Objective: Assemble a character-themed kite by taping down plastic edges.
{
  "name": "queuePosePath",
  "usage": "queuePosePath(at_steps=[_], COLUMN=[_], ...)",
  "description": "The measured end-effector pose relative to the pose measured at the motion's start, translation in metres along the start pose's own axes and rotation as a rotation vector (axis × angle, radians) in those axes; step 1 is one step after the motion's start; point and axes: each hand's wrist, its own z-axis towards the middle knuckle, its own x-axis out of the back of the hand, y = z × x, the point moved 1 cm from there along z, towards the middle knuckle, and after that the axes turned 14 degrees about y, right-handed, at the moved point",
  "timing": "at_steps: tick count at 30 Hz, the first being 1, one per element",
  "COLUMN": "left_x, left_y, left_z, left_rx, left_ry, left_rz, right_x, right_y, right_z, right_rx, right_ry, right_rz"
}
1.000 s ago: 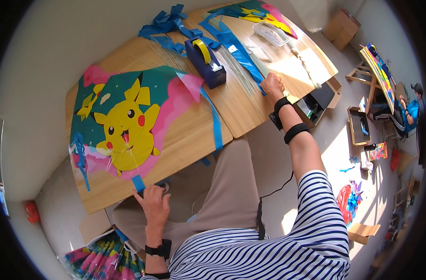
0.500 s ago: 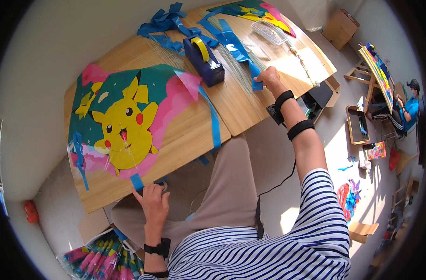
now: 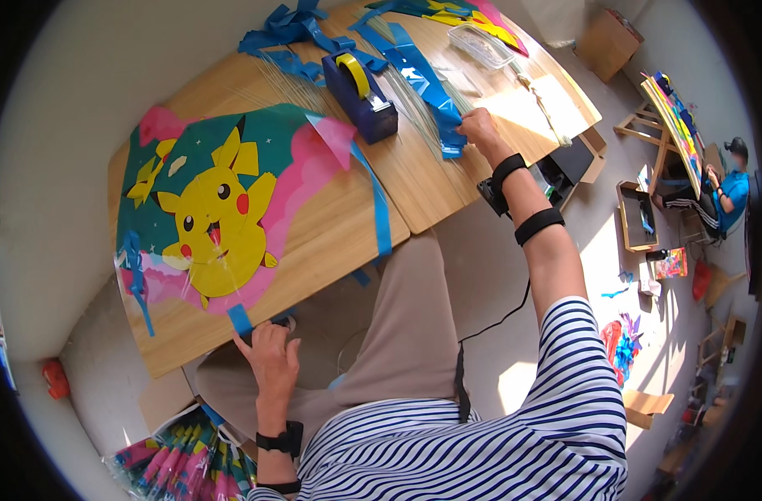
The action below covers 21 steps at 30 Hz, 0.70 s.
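A kite-shaped plastic sheet (image 3: pixel 222 217), printed with a yellow cartoon animal on green and pink, lies on the left half of the wooden table. Blue tails hang from its corners. My left hand (image 3: pixel 272 355) is at the table's near edge beside the sheet's lower blue tail (image 3: pixel 240 319), index finger and thumb spread apart; some fingertips are hidden. My right hand (image 3: pixel 484 134) is closed at the near end of a long blue plastic strip (image 3: pixel 431 92), with its fingertips on the strip's edge. Thin clear rods (image 3: pixel 402 100) lie under and beside the strip.
A dark blue tape dispenser (image 3: pixel 360 96) with yellow tape stands mid-table. Behind it are heaped blue strips (image 3: pixel 293 33); a clear plastic tray (image 3: pixel 481 46) sits at the far right. Folded printed sheets (image 3: pixel 181 459) fill a box at lower left. Another person (image 3: pixel 731 196) sits at far right.
The near end of the blue strip has shifted left and bunched up beside my right hand, which has risen slightly. My left hand stays by the lower tail. The view has shifted a little.
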Motion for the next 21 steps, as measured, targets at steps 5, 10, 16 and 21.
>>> queuePosePath(at_steps=[5, 10, 16, 21], left_x=[0.005, 0.001, 0.001, -0.001], left_y=[-0.001, -0.003, -0.003, -0.001], left_z=[-0.005, -0.005, -0.007, -0.003], left_rx=[0.018, 0.013, -0.009, -0.018], left_ry=[0.014, 0.019, 0.044, 0.044], left_rz=[0.006, 0.012, 0.032, 0.011], right_x=[0.008, 0.017, 0.016, 0.021], right_y=[-0.037, -0.033, -0.03, -0.01], right_z=[-0.02, -0.02, -0.018, 0.006], right_rx=[-0.143, -0.17, -0.065, 0.09], right_ry=[-0.009, 0.008, 0.019, 0.197], right_rz=[-0.099, -0.045, -0.036, -0.194])
